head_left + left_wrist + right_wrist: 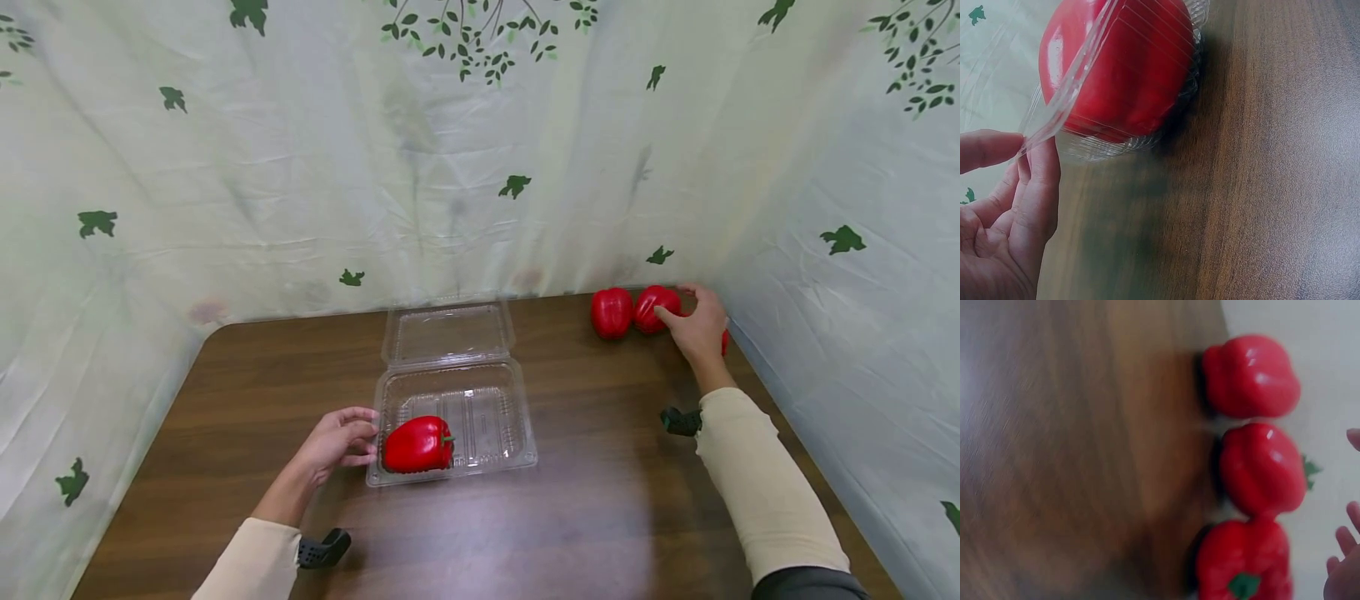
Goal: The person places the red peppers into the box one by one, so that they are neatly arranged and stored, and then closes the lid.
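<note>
A clear plastic clamshell container lies on the table with its lid folded back. One red bell pepper rests in its left front part, green stem to the right. At the left rim is my left hand; the left wrist view shows thumb and fingers pinching the clear plastic edge. My right hand is over the far right corner, fingers spread above the peppers. In the right wrist view, its fingertips stand apart from the row of three red bell peppers, the middle one nearest them.
The leftmost pepper of the row sits by the table's back edge; the rightmost is mostly behind my right hand in the head view. White leaf-patterned sheeting hangs behind the wooden table and along both sides.
</note>
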The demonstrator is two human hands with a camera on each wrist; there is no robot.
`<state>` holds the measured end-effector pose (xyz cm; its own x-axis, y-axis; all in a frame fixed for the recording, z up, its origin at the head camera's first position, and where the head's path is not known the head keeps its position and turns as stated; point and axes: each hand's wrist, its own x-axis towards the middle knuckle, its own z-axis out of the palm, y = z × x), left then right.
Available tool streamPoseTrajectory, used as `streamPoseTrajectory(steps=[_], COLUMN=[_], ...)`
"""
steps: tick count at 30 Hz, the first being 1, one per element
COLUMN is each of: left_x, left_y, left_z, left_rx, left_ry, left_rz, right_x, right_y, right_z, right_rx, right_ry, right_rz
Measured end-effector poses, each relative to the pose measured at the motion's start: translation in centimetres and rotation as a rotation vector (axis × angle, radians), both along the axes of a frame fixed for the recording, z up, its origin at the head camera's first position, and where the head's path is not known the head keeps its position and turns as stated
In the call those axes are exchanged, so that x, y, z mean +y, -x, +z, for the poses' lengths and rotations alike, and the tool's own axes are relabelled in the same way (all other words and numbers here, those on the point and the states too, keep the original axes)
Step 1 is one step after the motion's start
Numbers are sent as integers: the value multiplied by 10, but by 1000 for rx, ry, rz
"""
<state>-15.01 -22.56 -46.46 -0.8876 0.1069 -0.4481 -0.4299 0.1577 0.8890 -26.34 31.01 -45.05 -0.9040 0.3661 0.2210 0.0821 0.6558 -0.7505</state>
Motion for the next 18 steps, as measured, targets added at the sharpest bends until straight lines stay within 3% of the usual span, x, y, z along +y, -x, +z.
streamPoseTrajectory(steps=[18], left_x=[-1], left_y=[1], left_z=[1], left_rx=[-9], left_ry=[0], left_rz=[-4], right_x=[31], right_y=[-16], right_z=[-29], right_rx=[-169], right_ry=[37], right_rz=[-131])
